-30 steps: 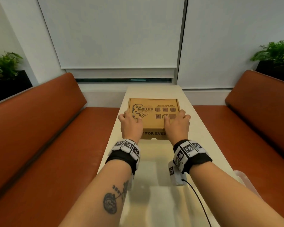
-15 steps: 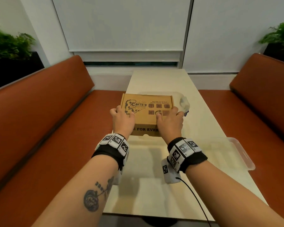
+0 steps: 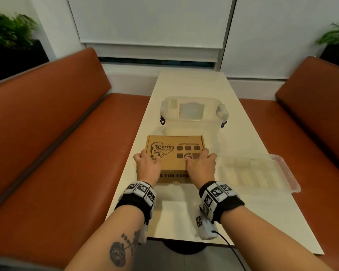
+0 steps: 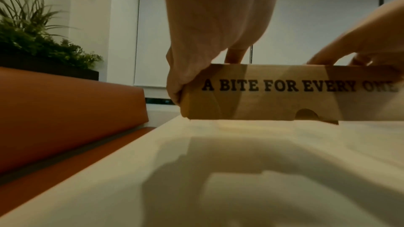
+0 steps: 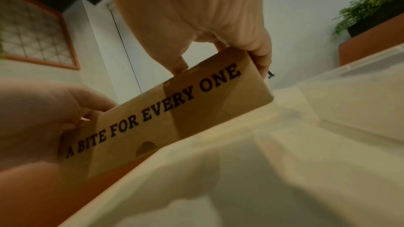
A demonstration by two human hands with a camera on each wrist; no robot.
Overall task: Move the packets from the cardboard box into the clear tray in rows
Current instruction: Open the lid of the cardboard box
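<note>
A closed brown cardboard box [image 3: 174, 153] printed "A BITE FOR EVERY ONE" lies on the white table [image 3: 184, 218]. My left hand [image 3: 147, 163] grips its near left corner, thumb on the lid and fingers round the side. My right hand [image 3: 201, 163] grips the near right corner the same way. The left wrist view shows the box front [image 4: 284, 96] low over the table, held by the left hand [image 4: 207, 23]. The right hand [image 5: 196, 6] holds the box end [image 5: 174, 115]. The clear tray [image 3: 262, 173] lies just right of the box. No packets show.
A clear plastic tub [image 3: 194, 112] with latch handles stands just behind the box. Orange benches [image 3: 67, 143] run along both sides of the narrow table. Potted plants [image 3: 8, 34] sit behind the benches. The near end of the table is bare.
Both hands have drawn the box toward me along the table, away from the clear tub. The view has widened, so the tub and the clear tray now show fully.
</note>
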